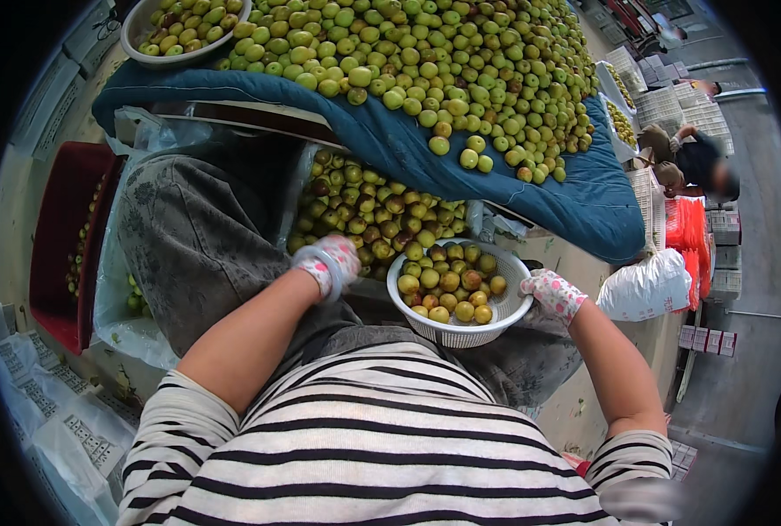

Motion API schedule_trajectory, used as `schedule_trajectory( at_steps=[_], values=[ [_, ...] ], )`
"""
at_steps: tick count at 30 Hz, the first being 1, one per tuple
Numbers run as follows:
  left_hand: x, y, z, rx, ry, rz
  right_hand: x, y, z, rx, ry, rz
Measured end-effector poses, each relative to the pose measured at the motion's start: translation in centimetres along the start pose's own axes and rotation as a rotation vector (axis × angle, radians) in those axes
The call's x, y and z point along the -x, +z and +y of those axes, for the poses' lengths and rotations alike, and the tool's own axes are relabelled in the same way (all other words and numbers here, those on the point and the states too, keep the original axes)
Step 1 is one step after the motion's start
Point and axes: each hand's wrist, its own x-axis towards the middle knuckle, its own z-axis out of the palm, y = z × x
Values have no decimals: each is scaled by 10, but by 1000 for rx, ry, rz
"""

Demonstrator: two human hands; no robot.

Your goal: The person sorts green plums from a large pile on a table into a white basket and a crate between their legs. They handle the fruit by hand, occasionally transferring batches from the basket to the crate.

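My right hand [555,296], in a pink-spotted glove, grips the right rim of a white plastic colander basket [459,336]. Yellow-green and brownish fruits [449,281], which look like jujubes, lie in the basket above my lap. My left hand [337,260] wears a similar glove, with a pale ring-shaped bangle [331,273] at the wrist. It is curled and slightly blurred at the near left edge of a lined container of browner jujubes [370,210]; whether it holds anything is hidden. From my view, the basket's far left rim overlaps that container.
A heap of green jujubes [430,59] covers a blue padded cloth [390,154] on the table ahead. A bowl [130,39] of jujubes stands far left. Left of my knee are a dark red bin [51,263] and a plastic-lined container [111,302]. A white sack [647,289] and a co-worker [696,161] are at right.
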Motion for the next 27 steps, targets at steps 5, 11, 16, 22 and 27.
schedule_trajectory(
  at_steps=[5, 11, 16, 22, 27],
  values=[
    [-11, -5, -38, 632, -780, 240, -4, -4, 20, -66, -29, 17],
    [-39, 24, -52, 464, -723, 139, -1, -8, 27, -217, -139, -103],
    [-39, 24, -62, 516, -688, 192, 8, -2, 28, -328, -172, -111],
    [-17, -9, -29, 815, -452, 633, 5, 3, 40, -351, -131, -91],
    [14, -35, 3, 1131, -17, 1020, -6, 1, 55, -295, -147, -103]
  ],
)
